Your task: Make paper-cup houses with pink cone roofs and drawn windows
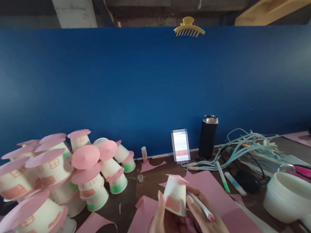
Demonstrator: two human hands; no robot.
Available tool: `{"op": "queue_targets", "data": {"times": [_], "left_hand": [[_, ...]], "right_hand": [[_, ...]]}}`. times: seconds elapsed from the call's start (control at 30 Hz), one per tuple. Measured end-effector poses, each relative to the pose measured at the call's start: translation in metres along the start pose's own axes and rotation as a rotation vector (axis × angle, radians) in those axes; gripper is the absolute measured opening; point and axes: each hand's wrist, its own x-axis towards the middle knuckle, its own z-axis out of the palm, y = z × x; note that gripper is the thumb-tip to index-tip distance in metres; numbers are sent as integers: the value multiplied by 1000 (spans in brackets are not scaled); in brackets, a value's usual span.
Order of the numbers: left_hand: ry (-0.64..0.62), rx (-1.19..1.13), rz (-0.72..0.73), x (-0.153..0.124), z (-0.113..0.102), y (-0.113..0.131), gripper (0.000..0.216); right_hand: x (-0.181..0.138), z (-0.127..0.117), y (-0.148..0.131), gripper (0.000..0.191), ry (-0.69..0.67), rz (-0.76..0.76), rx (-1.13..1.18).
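Observation:
Low in the middle, my left hand (157, 227) is closed around a small white paper cup (175, 195). The cup is tilted, has a pink-red door shape coloured on its side and a pink paper piece on top. A white marker (202, 206) with a pinkish end is held in my right hand (211, 223), close against the cup's right side. Some of my fingers are hidden behind the cup. Beneath both hands lie pink paper sheets (218, 192). To the left stand several stacked paper-cup houses (90, 187) with pink paper roofs, drawn windows and doors.
Pink scraps (91, 230) and a glue stick (144, 153) lie left of centre. A blurred phone-like screen (180, 145), black bottle (209, 136), tangled cables (250, 146), green marker (223, 178) and stacked white bowls (291, 194) stand right. A blue partition (140, 84) carries a yellow claw clip (188, 27).

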Motion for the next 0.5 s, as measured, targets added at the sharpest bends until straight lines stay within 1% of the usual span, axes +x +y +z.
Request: {"op": "queue_targets", "data": {"times": [0.07,0.13,0.2,0.3,0.37,0.43,0.5], "left_hand": [[32,-46,19,1,-1,3,50],[75,-86,25,4,-2,5,39],[136,-130,17,5,-2,6,25],[192,-167,32,5,-1,6,19],[185,-160,46,3,0,5,20],[173,-151,37,1,-1,3,20],[149,-136,46,0,-2,1,22]], "right_hand": [[3,-2,2,54,5,17,28],[8,-7,4,63,-15,13,65],[11,-14,4,66,12,-67,88],[7,-20,-3,58,95,-246,42],[-1,-20,-10,48,110,-322,-2],[-9,-18,-17,39,90,-373,-31],[-14,-17,-22,33,70,-489,-43]]}}
